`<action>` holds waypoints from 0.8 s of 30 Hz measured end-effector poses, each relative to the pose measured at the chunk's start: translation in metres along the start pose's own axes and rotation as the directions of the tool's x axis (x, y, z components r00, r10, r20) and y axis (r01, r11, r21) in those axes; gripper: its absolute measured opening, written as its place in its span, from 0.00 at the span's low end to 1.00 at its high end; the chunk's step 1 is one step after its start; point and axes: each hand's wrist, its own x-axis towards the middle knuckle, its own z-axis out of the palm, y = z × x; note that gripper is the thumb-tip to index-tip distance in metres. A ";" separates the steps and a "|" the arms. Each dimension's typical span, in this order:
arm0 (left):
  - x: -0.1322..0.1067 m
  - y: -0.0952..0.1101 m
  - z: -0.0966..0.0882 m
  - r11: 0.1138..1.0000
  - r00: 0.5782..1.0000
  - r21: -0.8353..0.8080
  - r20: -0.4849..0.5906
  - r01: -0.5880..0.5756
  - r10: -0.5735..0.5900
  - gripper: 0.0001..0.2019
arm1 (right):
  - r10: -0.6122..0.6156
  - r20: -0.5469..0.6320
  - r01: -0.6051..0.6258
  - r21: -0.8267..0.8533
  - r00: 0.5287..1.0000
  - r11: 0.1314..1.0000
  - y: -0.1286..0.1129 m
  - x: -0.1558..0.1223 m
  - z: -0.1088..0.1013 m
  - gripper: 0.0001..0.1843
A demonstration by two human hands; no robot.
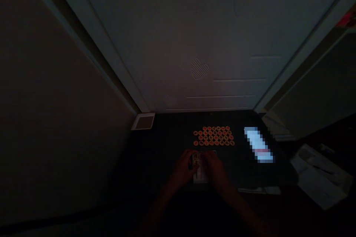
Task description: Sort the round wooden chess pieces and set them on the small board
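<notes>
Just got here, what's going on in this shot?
A person has both hands on or around a pale, box-like thing on a dark table, the left hand and the right hand on either side of it. A few marked pieces show between them. Beyond the hands, round discs lie in four rows. It's too dark to tell each hand's exact grip.

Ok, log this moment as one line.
left hand: at left of pale item | right hand: at its right | round pieces: in rows beyond hands | bright blurred object: right side of dark table
</notes>
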 end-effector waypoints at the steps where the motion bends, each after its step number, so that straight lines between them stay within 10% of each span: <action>1: 0.000 0.000 0.000 1.000 1.000 0.001 0.002 0.003 -0.003 0.21 | -0.001 -0.002 0.001 0.003 1.000 1.000 -0.001 0.000 0.000 0.12; 24: 0.001 -0.003 0.000 1.000 1.000 -0.003 0.000 -0.015 0.015 0.22 | -0.011 -0.003 0.011 0.016 1.000 1.000 0.006 -0.002 0.003 0.13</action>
